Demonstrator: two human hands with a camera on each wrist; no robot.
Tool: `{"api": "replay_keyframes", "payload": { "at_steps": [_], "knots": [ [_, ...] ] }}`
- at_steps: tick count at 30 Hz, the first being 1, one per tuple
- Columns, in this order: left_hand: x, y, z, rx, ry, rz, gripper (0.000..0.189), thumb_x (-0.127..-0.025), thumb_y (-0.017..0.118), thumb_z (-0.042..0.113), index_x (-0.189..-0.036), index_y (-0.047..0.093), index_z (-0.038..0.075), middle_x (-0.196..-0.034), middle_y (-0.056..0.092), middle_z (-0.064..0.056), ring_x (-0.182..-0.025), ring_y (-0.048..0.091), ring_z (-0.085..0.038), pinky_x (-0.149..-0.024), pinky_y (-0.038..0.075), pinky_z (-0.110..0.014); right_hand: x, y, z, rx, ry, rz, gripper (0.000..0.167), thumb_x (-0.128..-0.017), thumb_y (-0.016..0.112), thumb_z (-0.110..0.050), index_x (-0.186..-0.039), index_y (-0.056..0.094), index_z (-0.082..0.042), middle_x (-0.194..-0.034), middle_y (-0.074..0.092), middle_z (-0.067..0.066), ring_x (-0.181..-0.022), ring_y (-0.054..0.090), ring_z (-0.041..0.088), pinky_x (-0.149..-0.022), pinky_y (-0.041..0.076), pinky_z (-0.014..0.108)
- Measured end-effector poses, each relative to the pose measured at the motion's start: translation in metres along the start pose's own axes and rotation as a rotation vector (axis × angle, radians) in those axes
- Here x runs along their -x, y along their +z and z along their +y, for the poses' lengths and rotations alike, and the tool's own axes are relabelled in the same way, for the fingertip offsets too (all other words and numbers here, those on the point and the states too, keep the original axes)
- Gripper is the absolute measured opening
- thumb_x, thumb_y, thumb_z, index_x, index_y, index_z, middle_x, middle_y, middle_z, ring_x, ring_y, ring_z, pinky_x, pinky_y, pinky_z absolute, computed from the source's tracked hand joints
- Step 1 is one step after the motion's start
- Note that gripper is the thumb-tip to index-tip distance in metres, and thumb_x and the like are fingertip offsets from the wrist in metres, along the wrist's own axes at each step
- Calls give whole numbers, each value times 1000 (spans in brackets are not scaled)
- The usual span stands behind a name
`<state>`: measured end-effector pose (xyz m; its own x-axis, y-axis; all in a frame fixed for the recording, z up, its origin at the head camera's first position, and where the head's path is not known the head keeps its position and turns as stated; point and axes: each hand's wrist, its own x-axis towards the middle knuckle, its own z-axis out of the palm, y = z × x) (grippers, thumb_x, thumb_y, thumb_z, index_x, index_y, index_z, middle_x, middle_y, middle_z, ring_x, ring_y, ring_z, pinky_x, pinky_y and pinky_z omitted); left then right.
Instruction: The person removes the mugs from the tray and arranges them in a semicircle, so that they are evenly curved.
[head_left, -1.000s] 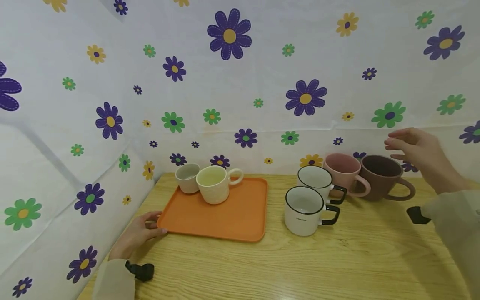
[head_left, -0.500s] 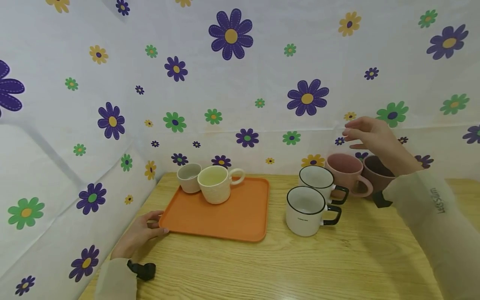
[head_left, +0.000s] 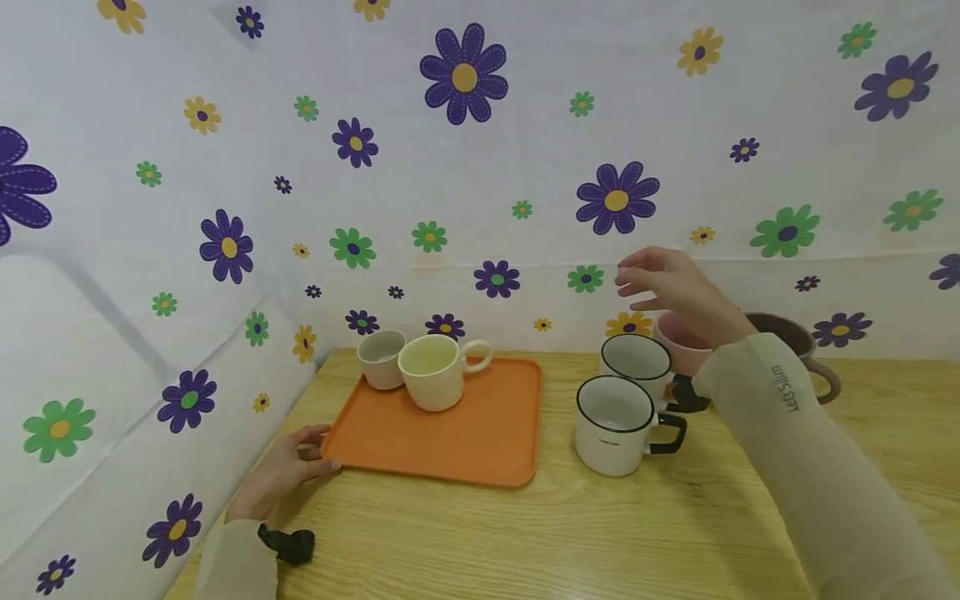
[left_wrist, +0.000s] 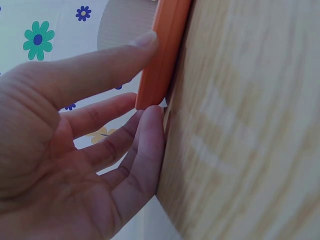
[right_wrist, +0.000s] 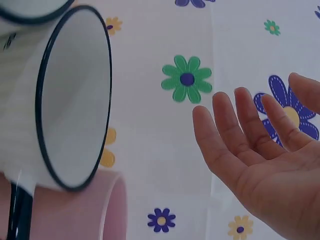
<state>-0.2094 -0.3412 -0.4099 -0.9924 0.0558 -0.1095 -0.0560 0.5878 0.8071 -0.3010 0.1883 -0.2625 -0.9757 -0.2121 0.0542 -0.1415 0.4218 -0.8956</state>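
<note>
At its near left corner, the orange tray [head_left: 465, 442] is held by my left hand [head_left: 277, 477], thumb on the front edge and fingers at the left side. A cream mug [head_left: 431, 383] and a small grey-white cup [head_left: 380, 367] stand on the tray's back left part. My right hand [head_left: 671, 287] hovers above the mugs on the right, fingers spread and nothing in them. Beneath it are a black-rimmed white mug [head_left: 633, 358] and a pink mug [right_wrist: 70, 210], partly hidden by the arm. Another black-rimmed white mug [head_left: 609, 446] stands in front.
Behind the right forearm stands a brown mug [head_left: 787, 333], partly covered. The mugs on the right stand close together on the wooden table [head_left: 465, 542]. A flower-printed white cloth [head_left: 510, 150] closes off the back and left side.
My right hand has swept left, from above the brown mug to above the white and pink mugs. The left hand, tray and mugs have stayed in place.
</note>
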Motion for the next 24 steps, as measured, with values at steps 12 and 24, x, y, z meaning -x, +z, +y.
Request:
{"api": "replay_keyframes", "payload": {
  "at_steps": [12, 24],
  "knots": [
    [1, -1, 1, -48, -23, -14, 70, -93, 76, 14, -146, 40, -13, -134, 53, -31, -116, 60, -40, -96, 50, -47, -17, 36, -19, -31, 8, -93, 44, -108, 50, -21, -141, 45, 8, -137, 52, 30, -127, 52, 44, -104, 46, 51],
    [0, -2, -1, -53, -6, -13, 71, -91, 77, 12, -145, 39, -15, -132, 54, -33, -109, 63, -35, -81, 53, -30, -27, 70, -30, -101, 36, -132, 35, -107, 51, -17, -134, 50, 6, -134, 53, 29, -126, 54, 42, -103, 47, 50]
  ]
}}
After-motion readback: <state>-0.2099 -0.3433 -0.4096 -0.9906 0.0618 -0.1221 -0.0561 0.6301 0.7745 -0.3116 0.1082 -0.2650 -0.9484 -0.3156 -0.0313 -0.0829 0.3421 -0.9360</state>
